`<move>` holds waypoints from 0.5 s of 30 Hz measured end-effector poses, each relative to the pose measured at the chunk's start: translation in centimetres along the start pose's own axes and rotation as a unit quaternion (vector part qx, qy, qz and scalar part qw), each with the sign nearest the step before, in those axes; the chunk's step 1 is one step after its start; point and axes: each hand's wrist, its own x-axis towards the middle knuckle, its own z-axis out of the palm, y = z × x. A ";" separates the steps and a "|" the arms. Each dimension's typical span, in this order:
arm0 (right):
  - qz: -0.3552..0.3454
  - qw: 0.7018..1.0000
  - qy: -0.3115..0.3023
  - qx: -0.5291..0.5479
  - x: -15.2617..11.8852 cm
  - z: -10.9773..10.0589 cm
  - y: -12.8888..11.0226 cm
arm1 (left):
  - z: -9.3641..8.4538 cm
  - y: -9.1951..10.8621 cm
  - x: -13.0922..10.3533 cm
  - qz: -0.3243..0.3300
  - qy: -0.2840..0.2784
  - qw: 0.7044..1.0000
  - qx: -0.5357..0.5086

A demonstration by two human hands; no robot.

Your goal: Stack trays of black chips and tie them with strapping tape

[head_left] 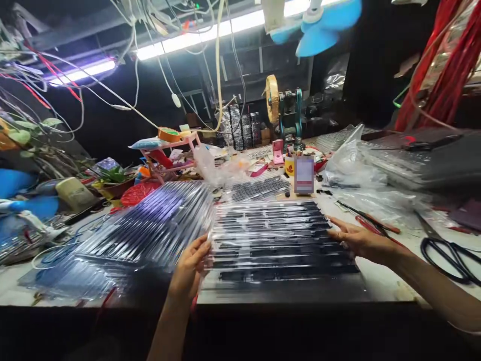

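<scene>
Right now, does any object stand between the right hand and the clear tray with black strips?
Nothing visible does: the right hand is at the right edge of the clear tray. The scissors lie farther right, outside that space.

Readable text: none. Yellow cup point(288, 161) bears a red emblem point(289, 169), wording illegible; upright screen point(304, 174) beside it pixelated, unreadable.

Arms point(173, 311) reach forward (left fingers point(200, 247) curled)
</scene>
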 end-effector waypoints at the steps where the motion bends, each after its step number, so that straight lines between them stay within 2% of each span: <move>1: 0.032 0.999 -0.013 0.028 0.1 -0.3 0.8 | 1.0 0.2 0.7 -0.001 -0.010 1.000 0.008; 3: 0.068 0.994 -0.027 0.085 0.5 -0.7 2.1 | 3.6 1.5 1.7 0.014 -0.038 0.999 0.027; 6: 0.058 0.985 -0.030 0.159 0.7 -1.2 3.5 | 7.4 4.4 2.4 0.045 -0.080 0.994 0.062; 8: 0.049 0.981 -0.041 0.186 0.4 -1.5 3.8 | 8.8 5.7 2.6 0.056 -0.092 0.991 0.080; 9: 0.048 0.981 -0.045 0.184 0.2 -1.7 3.7 | 8.9 5.9 2.8 0.056 -0.093 0.990 0.089; 11: 0.051 0.985 -0.039 0.159 -0.1 -1.9 3.3 | 8.0 5.2 3.2 0.046 -0.079 0.991 0.102; 14: 0.044 0.995 -0.001 0.087 -0.1 -1.8 2.4 | 4.8 1.8 3.6 0.016 -0.036 0.990 0.133; 15: 0.036 0.998 0.003 0.058 0.1 -1.6 2.0 | 3.6 0.4 3.7 -0.013 -0.029 0.987 0.158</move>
